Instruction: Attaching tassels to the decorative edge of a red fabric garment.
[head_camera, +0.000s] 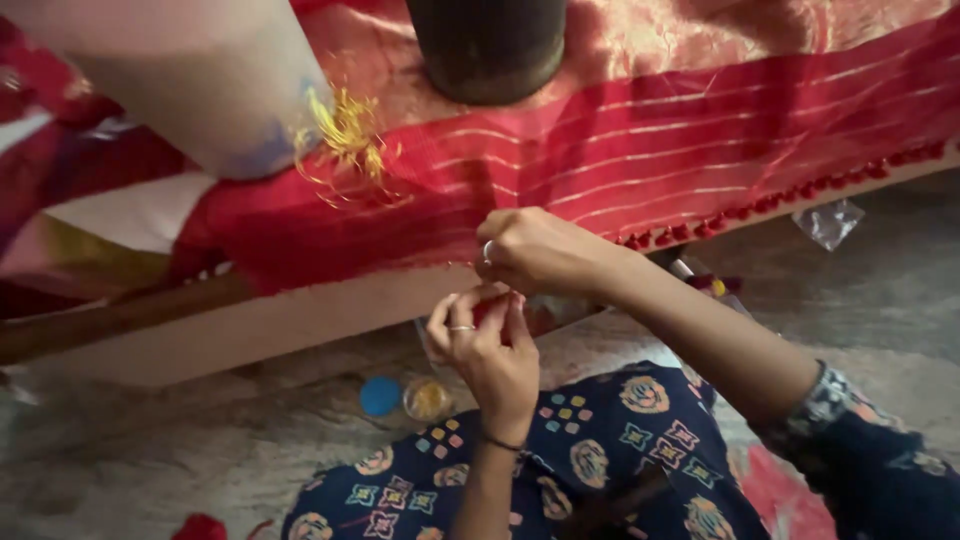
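A red cloth with gold stripes (640, 150) lies over a low wooden platform (300, 320), its edge hanging down the front. My right hand (535, 250) pinches the cloth's lower edge, a ring on one finger. Just below it, my left hand (485, 350) holds a small red bit of the fringe between thumb and fingers, also with a ring and a thin bracelet at the wrist. A row of small red tassels (800, 190) runs along the edge to the right of my hands. A bunch of loose yellow threads (345, 135) sits on the cloth at upper left.
A dark cylindrical weight (488, 45) stands on the cloth at the top. On the floor lie a blue lid (380, 396), a small open pot of gold beads (427, 398) and a clear plastic wrapper (828, 222). My patterned dark-blue lap (600, 450) fills the bottom.
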